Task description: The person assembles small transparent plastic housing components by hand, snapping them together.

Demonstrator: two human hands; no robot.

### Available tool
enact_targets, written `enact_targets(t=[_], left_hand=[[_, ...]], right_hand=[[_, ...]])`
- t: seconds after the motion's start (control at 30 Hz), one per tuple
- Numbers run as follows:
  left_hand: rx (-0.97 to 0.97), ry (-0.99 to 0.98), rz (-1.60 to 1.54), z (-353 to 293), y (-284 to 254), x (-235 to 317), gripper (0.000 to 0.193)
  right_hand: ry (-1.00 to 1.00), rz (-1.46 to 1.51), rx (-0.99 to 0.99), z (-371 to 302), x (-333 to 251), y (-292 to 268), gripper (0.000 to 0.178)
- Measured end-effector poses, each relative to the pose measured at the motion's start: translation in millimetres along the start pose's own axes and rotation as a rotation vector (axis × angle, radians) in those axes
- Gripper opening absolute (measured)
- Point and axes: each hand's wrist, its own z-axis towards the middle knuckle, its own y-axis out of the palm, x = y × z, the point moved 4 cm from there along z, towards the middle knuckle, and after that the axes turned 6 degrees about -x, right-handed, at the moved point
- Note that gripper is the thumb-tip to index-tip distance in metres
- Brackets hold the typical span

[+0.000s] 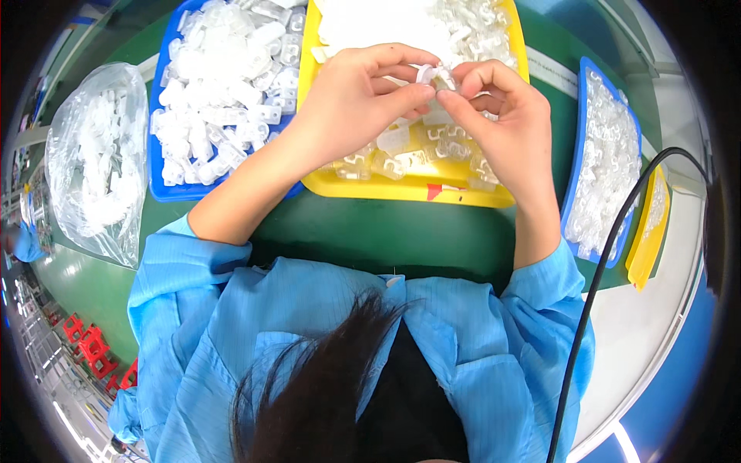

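Observation:
Both my hands meet above a yellow tray (pixel 370 187), pinching a small clear-and-white plastic part (pixel 437 76) between them. My left hand (pixel 356 96) grips it from the left with thumb and fingertips. From the right, my right hand (pixel 505 104) closes thumb and forefinger on its other side. The part's exact shape is partly covered by my fingers. Below my hands, clear plastic pieces (pixel 390 163) lie in the tray. Bright glare washes out the white heap (pixel 370 23) at its far left.
A blue tray (pixel 174 190) heaped with translucent white pieces stands left, beside a clear plastic bag (pixel 96 170) of similar pieces. At right are another blue tray (pixel 571 189) and a narrow yellow tray (pixel 639 262). A black cable (pixel 590 301) curves along the right; red stools (pixel 94 343) stand lower left.

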Motion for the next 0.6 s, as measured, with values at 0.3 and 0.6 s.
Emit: enact_targets(t=[0.3,0.6], left_hand=[[0.017,0.008,-0.32,6,3,-3,0.035],[0.106,0.005,-0.142,5,-6,-6,0.035]], right_hand=[[0.005,0.118,0.12,10,8,7,0.01],[0.081,0.285,0.021,10,16,4,0.017]])
